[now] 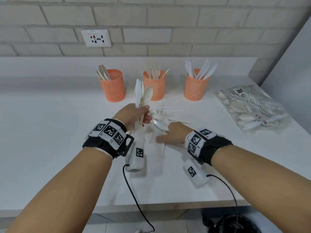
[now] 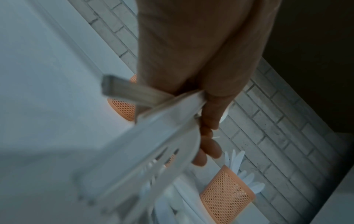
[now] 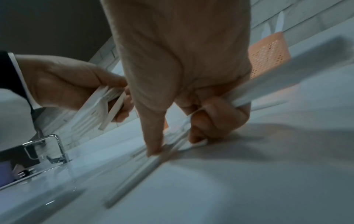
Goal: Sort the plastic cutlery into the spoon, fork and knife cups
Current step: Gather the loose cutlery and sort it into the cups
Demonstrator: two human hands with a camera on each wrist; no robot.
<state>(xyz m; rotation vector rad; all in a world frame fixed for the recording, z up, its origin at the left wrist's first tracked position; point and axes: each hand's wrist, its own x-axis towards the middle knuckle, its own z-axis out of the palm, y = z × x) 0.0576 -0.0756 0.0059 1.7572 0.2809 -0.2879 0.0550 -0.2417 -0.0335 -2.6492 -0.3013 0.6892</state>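
Left hand (image 1: 134, 115): grip closed round a bundle of white and cream plastic cutlery (image 1: 141, 96), handles down, heads up; a cream spoon bowl and white fork tines show above the fist. The left wrist view confirms fingers (image 2: 208, 145) wrapped round the flat ribbed handles (image 2: 162, 136).

Right hand (image 1: 173, 132): low over the loose heap of white plastic cutlery (image 1: 159, 118) on the counter (image 1: 50, 132). In the right wrist view the index finger (image 3: 153, 136) is extended, tip pressing on pieces lying flat, while the other fingers are curled round a white flat handle (image 3: 268, 91). Piece type cannot be told; blur.

Open room: bare counter to the left of the hands and toward the near edge (image 1: 151, 206). Heap lies between both hands and the cups.

Behind the heap, a row of three orange perforated plastic cups, well apart from one another: left cup (image 1: 112, 86) with cream spoons, middle cup (image 1: 154, 86) with forks, right cup (image 1: 195, 88) with white knives. The held bundle's heads overlap the middle cup in the head view.

Right of the heap, near the counter's right edge: clear crinkled plastic bag of more white cutlery (image 1: 249, 106), lying flat.

Back: pale brick wall with a white socket plate (image 1: 96, 38). Counter surface is smooth, matte, white.
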